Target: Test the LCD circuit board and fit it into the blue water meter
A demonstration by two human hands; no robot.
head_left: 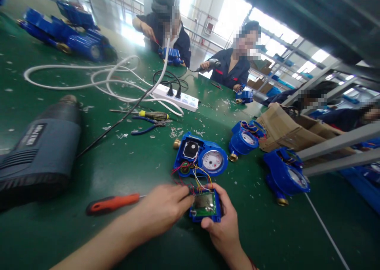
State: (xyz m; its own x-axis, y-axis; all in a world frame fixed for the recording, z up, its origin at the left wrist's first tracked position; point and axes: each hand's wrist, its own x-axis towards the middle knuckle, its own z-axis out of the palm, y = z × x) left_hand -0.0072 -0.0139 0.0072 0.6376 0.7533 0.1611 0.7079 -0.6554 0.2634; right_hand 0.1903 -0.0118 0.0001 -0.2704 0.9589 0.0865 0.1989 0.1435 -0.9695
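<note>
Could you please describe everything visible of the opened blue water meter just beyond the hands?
The water meter lies dial-up on the green table. Its glossy blue body looks like plastic. A round white dial sits at right; the open compartment at left holds a square black part. A brass-coloured end juts left. Thin red, yellow and white wires run toward the circuit board in the right hand.

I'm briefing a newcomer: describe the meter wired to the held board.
On the green table, find the white power strip. The blue meter lies between it and the right hand. Unlike the meters to its right, its wires run to the held circuit board.
</note>
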